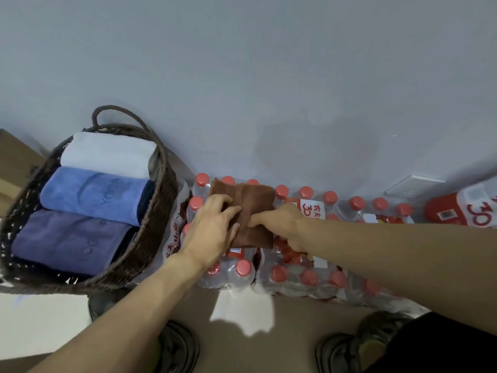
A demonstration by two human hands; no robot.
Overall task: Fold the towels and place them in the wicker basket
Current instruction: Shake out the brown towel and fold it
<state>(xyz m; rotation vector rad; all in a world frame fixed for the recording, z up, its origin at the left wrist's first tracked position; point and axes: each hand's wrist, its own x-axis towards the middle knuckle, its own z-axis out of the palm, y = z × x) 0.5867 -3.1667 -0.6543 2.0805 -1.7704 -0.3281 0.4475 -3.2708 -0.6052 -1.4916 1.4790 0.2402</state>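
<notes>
Brown towel (248, 208) under both hands' grip.

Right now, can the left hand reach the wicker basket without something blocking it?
Probably yes. The left hand rests on the brown towel, and the wicker basket stands just to its left, with nothing visible between them.

The folded towel (246, 211) lying on the bottles is rusty brown. The basket (158, 211) is dark brown wicker with a woven pattern. Inside it, the far towel (107, 153) is pale grey-white, the middle towel (91, 195) is bright mid-blue with letters pressed into its pile, and the near towel (72, 239) is a duller purple-blue, also with pressed letters. The bottles (306, 278) are clear plastic with coral-red caps (243, 267), wrapped in clear film bearing red and white labels (313, 208). The wall (269, 76) is plain pale grey-blue. The floor (282, 345) is beige. The shoes (338, 351) are dark.
</notes>
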